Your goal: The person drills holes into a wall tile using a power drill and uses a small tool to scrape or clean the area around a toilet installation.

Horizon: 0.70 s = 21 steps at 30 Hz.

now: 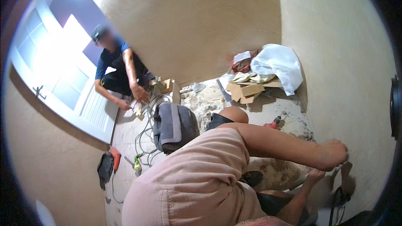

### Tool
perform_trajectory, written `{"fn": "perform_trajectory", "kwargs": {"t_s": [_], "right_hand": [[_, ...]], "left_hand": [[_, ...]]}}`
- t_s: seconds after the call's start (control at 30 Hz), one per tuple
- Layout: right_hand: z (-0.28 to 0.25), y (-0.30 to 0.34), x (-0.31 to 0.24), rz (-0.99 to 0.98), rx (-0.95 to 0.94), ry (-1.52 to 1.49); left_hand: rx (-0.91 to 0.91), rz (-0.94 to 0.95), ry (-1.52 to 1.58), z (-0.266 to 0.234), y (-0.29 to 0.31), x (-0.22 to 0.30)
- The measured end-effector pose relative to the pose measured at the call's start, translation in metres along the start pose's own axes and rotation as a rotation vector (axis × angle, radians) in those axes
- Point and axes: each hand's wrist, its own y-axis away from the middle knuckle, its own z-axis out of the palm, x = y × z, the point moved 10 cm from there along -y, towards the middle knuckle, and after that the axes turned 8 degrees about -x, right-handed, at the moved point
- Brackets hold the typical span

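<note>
The right-hand wall (pixel 339 67) is plain beige, the door (pixel 65 111) white, the wearer's shirt (pixel 188 173) pale pink, the tool bag (pixel 167 126) dark grey with a lighter grey band, the crumpled sheet (pixel 277 65) white, the torn carton (pixel 248 91) brown, and the corded power tool (pixel 115 157) orange-red.

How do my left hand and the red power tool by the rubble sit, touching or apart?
Apart. In the head view, your left hand is right of the power tool, with littered floor showing between them.
</note>
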Motion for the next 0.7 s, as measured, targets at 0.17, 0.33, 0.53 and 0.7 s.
{"fn": "perform_trajectory", "kwargs": {"t_s": [0.17, 0.33, 0.53, 0.7], "right_hand": [[-0.001, -0.013, 0.012, -0.071, -0.074, -0.070], [0.022, 0.004, -0.001, 0.099, -0.145, -0.024], [0.052, 0.010, 0.045, 0.207, -0.223, -0.226], [0.084, 0.010, 0.095, 0.478, -0.506, -0.132]], "left_hand": [[-0.149, -0.164, -0.099, 0.010, 0.055, -0.053], [-0.256, -0.270, -0.016, 0.008, 0.101, -0.074], [-0.215, -0.270, 0.004, -0.006, 0.136, -0.089], [-0.257, -0.319, -0.049, -0.039, 0.162, -0.092]]}}
